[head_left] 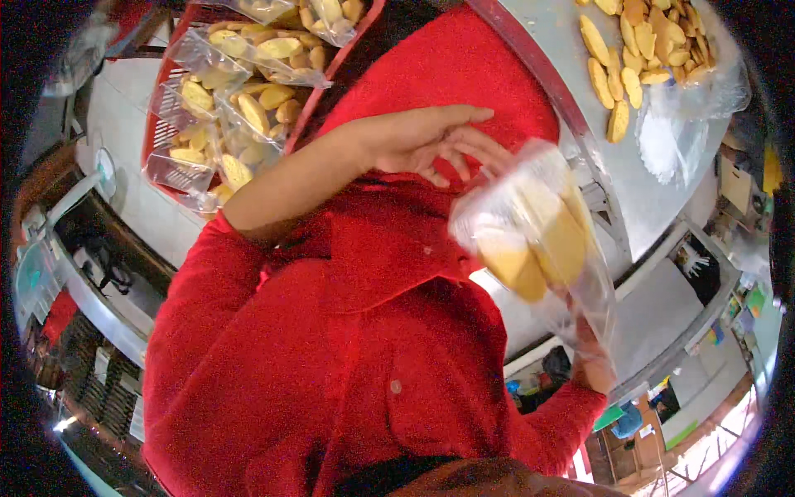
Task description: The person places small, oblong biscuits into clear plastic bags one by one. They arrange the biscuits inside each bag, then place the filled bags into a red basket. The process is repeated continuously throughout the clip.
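Observation:
A clear plastic bag of oval yellow biscuits (546,248), blurred by motion, is held up in front of my red shirt. My right hand (586,344) grips it from the lower right, mostly seen through the plastic. My left hand (439,145) reaches across from the left beside the top of the bag. Its fingers are apart and loosely bent, with nothing visible in them. Whether the fingertips touch the plastic, I cannot tell.
At upper left stands a red plastic crate (156,124) with several filled biscuit bags (257,112). On the grey table (546,50) at upper right lie a pile of loose biscuits (650,41) and clear plastic bags (671,137). A white fan (105,170) stands at far left.

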{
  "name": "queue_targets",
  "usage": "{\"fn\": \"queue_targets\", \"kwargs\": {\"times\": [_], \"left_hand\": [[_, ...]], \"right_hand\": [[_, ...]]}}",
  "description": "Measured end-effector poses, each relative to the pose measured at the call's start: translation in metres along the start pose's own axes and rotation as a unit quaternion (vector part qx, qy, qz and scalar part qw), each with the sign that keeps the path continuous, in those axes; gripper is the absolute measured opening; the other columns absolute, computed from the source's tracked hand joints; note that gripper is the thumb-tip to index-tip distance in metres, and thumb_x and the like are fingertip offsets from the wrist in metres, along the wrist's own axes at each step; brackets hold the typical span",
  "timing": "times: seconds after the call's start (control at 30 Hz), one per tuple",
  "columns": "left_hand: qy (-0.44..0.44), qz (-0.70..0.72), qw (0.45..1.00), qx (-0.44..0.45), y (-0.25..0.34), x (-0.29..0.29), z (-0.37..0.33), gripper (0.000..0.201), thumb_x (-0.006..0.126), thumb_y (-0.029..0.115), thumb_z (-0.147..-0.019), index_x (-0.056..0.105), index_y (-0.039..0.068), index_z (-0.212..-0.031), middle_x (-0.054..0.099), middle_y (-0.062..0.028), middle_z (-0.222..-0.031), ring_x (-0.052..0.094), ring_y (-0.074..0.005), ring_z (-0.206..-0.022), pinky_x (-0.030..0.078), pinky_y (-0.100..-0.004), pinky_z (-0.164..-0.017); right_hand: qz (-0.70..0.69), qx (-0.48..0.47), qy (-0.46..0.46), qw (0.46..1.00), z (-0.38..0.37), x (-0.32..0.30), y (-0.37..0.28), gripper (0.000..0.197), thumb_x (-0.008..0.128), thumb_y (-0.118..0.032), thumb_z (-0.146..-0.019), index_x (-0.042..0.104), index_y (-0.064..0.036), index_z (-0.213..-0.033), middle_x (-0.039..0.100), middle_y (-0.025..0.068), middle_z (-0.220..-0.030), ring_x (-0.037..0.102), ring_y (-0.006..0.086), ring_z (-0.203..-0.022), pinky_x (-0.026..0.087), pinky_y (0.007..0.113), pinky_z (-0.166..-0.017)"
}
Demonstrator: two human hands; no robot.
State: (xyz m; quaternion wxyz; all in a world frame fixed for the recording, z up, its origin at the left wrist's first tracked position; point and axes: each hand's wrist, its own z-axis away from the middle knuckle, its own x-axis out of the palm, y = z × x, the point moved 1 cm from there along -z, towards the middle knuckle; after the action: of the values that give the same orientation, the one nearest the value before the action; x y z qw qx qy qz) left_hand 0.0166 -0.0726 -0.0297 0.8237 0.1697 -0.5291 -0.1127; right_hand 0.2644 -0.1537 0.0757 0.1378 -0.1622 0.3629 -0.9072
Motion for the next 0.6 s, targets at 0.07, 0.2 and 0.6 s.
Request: {"fn": "queue_targets", "kwargs": {"times": [0.07,0.2,0.6], "left_hand": [[-0.108,0.033,0.993,0.034,0.008,0.022,0.012,0.067,0.033,0.059,-0.096,0.048,0.009,-0.138,0.057,-0.0050,-0.129,0.058,-0.0164,-0.100,0.046,-0.0305,-0.085],[-0.175,-0.017,0.982,0.071,0.016,0.055,0.017,0.069,0.033,0.060,-0.096,0.046,0.007,-0.138,0.056,-0.0081,-0.129,0.058,-0.0164,-0.104,0.047,-0.0314,-0.086],[0.042,0.033,0.998,0.037,-0.013,0.043,-0.026,0.063,0.044,0.059,-0.093,0.045,0.015,-0.137,0.054,-0.0056,-0.131,0.055,-0.0207,-0.113,0.044,-0.0416,-0.098]], "right_hand": [[0.059,-0.014,-0.008,0.998,0.013,0.002,-0.004,0.065,0.072,-0.013,-0.082,0.039,-0.0066,-0.138,0.052,0.0074,-0.127,0.052,0.0185,-0.112,0.045,0.032,-0.092],[0.116,-0.012,-0.036,0.993,0.035,-0.010,-0.005,0.061,0.072,-0.014,-0.082,0.042,-0.0067,-0.135,0.055,0.0080,-0.122,0.055,0.0192,-0.108,0.047,0.033,-0.089],[0.343,-0.037,-0.113,0.932,0.034,-0.009,-0.036,0.049,0.071,-0.017,-0.083,0.049,-0.0073,-0.126,0.063,0.0097,-0.108,0.062,0.0213,-0.093,0.051,0.037,-0.079]]}}
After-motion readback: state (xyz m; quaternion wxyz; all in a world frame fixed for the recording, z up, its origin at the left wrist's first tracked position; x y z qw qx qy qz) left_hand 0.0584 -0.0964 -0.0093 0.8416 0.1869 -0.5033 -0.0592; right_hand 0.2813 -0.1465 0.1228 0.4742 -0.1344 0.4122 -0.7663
